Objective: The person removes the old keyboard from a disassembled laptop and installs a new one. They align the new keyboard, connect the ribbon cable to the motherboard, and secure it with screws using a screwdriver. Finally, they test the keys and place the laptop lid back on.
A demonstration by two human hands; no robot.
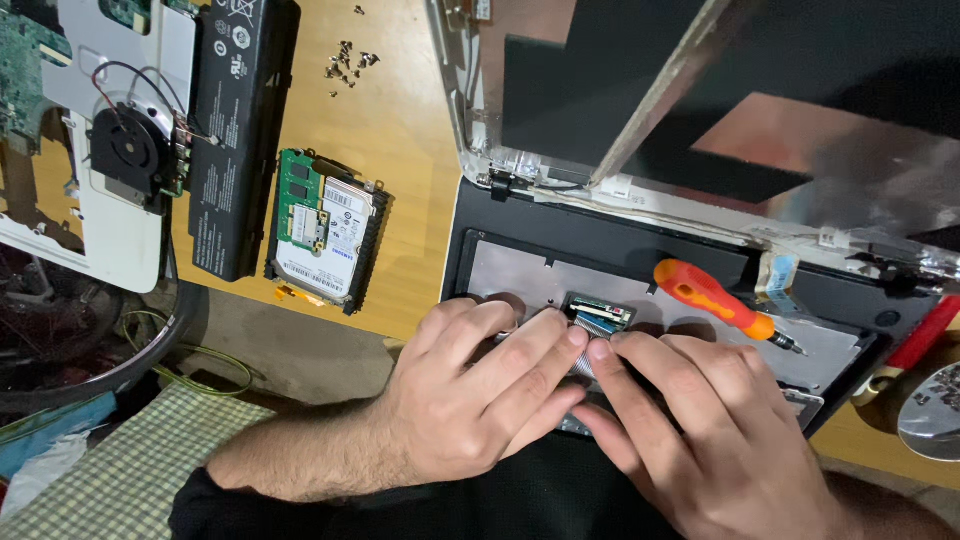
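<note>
Hands meet over the opened base of a dismantled laptop (700, 275) that lies on a wooden counter (400, 130), seen from the head camera looking down. The left hand (470, 400) comes in from the lower left with its fingers (545, 345) pressed together and stretched forward, their tips resting on a flat ribbon cable (597, 322) at a small connector in the middle of the metal plate. The right hand (700, 440) comes in from the lower right, its index finger and thumb also drawn together, their tips meeting the left fingertips at that same cable; whether either hand actually pinches the cable cannot be told, since the fingertips cover it. Just beyond the right hand, an orange-handled screwdriver (712, 298) lies slantwise on the base, its tip pointing to the right, near the knuckles but not touching them. The laptop's lid (720, 100) stands open behind, its dark panel partly stripped from the frame. To the left, well apart from the hands, a hard drive (330, 235) with a green memory module laid on it rests on the counter, beside a long black battery (240, 130). Farther left a black cooling fan (130, 150) with thin wires sits on a white casing piece. A small scatter of screws (348, 62) lies near the counter's far edge.
</note>
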